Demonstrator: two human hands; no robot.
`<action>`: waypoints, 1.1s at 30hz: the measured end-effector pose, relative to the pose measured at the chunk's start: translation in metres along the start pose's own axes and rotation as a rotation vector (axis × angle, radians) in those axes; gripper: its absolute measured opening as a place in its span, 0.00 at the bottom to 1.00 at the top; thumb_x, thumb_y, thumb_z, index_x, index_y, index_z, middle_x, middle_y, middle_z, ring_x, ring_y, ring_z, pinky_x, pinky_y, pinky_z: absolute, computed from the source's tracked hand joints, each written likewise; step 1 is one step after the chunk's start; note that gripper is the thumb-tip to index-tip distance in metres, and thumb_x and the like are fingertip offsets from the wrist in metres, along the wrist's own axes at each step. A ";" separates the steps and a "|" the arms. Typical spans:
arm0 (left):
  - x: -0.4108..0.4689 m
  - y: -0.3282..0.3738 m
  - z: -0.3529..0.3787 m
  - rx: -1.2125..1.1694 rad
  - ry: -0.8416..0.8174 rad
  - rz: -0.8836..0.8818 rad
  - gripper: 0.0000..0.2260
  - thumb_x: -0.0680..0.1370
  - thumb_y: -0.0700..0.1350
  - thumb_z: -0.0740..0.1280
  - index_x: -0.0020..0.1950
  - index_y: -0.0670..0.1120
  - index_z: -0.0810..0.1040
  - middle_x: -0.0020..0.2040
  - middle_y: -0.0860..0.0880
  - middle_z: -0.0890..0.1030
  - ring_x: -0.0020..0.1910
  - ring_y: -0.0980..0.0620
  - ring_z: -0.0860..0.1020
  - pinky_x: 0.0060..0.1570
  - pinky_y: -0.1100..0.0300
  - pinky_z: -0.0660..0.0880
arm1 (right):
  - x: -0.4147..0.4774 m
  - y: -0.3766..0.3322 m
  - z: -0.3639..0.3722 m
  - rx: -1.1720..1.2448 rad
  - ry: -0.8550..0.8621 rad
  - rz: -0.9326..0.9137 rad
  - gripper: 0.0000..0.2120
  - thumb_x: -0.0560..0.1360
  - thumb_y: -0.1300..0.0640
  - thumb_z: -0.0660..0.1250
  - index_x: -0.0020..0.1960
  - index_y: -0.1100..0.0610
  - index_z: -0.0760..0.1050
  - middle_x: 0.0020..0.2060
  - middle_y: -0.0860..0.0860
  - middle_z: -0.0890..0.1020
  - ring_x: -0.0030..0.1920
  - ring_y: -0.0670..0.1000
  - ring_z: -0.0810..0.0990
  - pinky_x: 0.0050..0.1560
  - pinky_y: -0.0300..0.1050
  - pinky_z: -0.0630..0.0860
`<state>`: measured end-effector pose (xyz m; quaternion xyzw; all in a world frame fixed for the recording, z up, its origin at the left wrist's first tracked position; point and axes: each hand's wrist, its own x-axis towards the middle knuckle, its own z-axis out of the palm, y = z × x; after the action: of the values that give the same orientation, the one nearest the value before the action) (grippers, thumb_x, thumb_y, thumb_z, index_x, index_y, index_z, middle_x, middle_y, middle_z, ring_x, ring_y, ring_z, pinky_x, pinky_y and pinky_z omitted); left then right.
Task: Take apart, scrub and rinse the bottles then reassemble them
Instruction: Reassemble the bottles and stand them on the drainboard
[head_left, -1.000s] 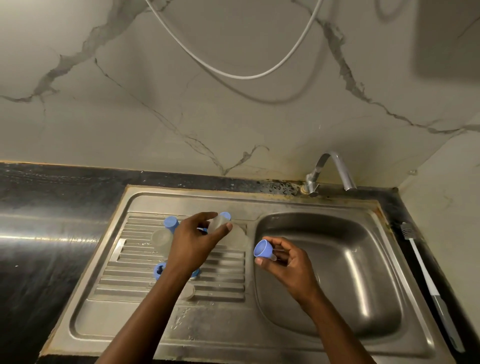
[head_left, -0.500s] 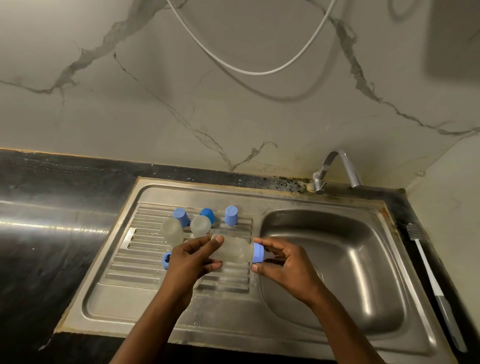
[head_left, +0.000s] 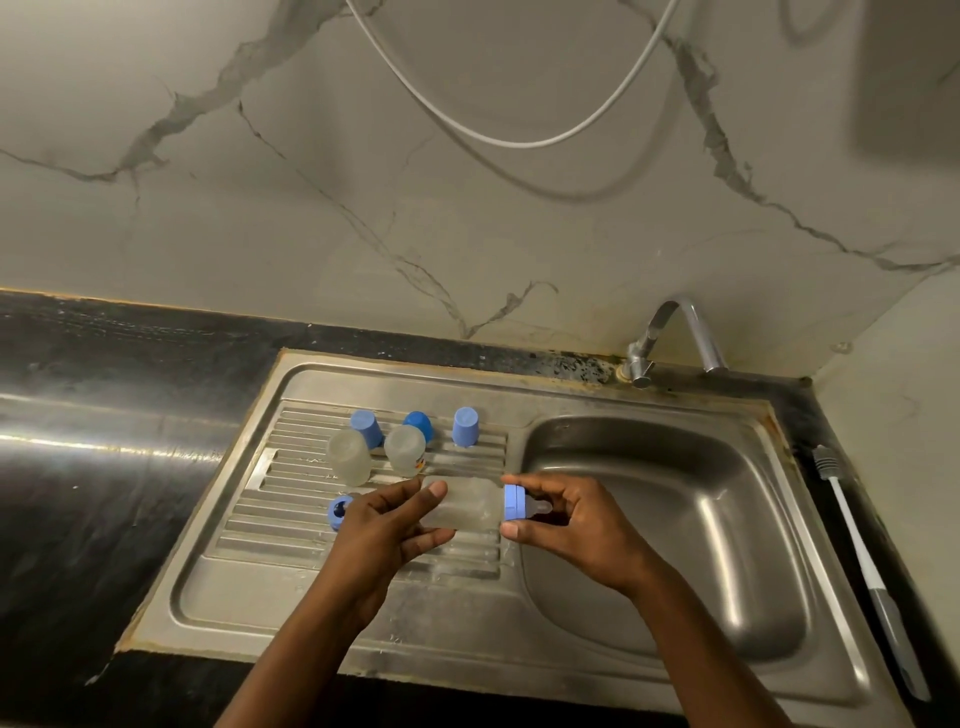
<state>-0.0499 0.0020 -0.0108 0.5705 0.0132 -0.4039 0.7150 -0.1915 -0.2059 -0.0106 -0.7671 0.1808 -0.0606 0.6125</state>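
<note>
Head camera gives me both hands low over the drainboard (head_left: 291, 519), with one bottle (head_left: 467, 504) lying sideways between them, right at the edge of the basin (head_left: 675, 519). My left hand (head_left: 387, 525) has its fingers (head_left: 434, 491) curled round the base end of the clear body. My right hand (head_left: 576, 525) pinches the blue collar (head_left: 511, 503) between thumb and fingers, and the teat (head_left: 540, 508) points into its palm.

A second ago that collar was on its own in my right hand, while my left was reaching among the parts on the drainboard. Half a second ago the two pieces met. Now the collar sits square on the neck, so I read this as reassembly, with the collar being threaded on. I cannot tell from here how far it has been tightened.

Behind my hands, two bottle bodies (head_left: 348, 453) (head_left: 405, 450) stand upended, and three blue caps (head_left: 366, 427) (head_left: 420, 423) (head_left: 465, 426) stand in a row behind them. A loose ring (head_left: 337, 512) lies just beside my left wrist. So this looks like the first of three bottles going back together, with its cap to follow.

No water runs from the tap (head_left: 675, 332), and the brush (head_left: 857, 551) lies on the bench (head_left: 104, 441) to the right of the basin.
</note>
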 end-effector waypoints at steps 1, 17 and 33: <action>0.000 0.001 0.000 0.001 -0.007 0.001 0.18 0.75 0.43 0.75 0.63 0.37 0.84 0.58 0.40 0.87 0.58 0.38 0.86 0.56 0.48 0.85 | 0.000 0.000 -0.001 -0.009 -0.006 -0.004 0.25 0.72 0.55 0.82 0.68 0.51 0.82 0.58 0.45 0.87 0.61 0.45 0.84 0.65 0.48 0.80; 0.002 0.006 0.004 -0.101 0.008 -0.036 0.21 0.73 0.41 0.75 0.64 0.36 0.82 0.58 0.38 0.87 0.58 0.37 0.86 0.52 0.49 0.86 | 0.005 -0.003 -0.004 0.040 -0.028 0.020 0.27 0.72 0.56 0.82 0.69 0.50 0.79 0.57 0.48 0.87 0.58 0.50 0.86 0.62 0.50 0.82; 0.005 0.011 0.001 -0.047 -0.015 -0.044 0.21 0.72 0.40 0.75 0.64 0.35 0.82 0.59 0.37 0.86 0.57 0.37 0.86 0.51 0.48 0.86 | 0.011 -0.002 0.000 0.032 -0.062 0.144 0.19 0.79 0.41 0.70 0.52 0.57 0.85 0.44 0.57 0.88 0.44 0.57 0.88 0.48 0.57 0.85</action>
<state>-0.0402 -0.0019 -0.0038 0.5501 0.0299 -0.4232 0.7193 -0.1810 -0.2094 -0.0101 -0.7437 0.2155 0.0048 0.6328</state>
